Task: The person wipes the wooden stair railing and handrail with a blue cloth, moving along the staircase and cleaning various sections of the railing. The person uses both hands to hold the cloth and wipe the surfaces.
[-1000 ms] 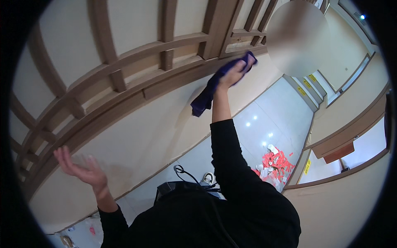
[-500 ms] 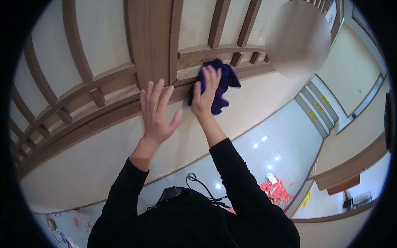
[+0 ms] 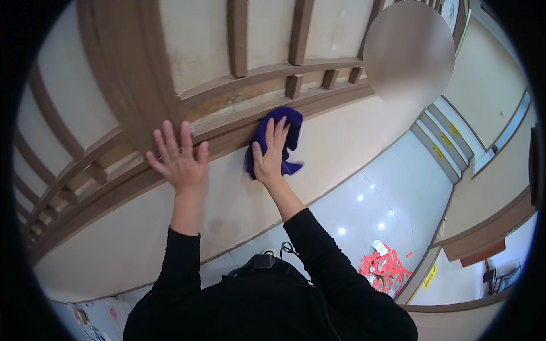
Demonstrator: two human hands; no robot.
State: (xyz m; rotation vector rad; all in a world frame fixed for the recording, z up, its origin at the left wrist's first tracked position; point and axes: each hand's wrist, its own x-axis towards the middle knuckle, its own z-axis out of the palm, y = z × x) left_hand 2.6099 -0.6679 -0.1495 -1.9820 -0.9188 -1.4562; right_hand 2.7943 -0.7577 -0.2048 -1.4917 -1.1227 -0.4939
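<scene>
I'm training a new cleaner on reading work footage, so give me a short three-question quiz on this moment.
1. True or false: the right hand presses a dark blue cloth against the brown wooden rail.
2. Multiple choice: the left hand is
A. gripping a spray bottle
B. laid flat, fingers spread, on the wall and rail
C. hanging at the person's side
3. Fill in: a heap of small ____-coloured scraps lies on the glossy white tiled floor at lower right.

Key
1. True
2. B
3. red
</scene>
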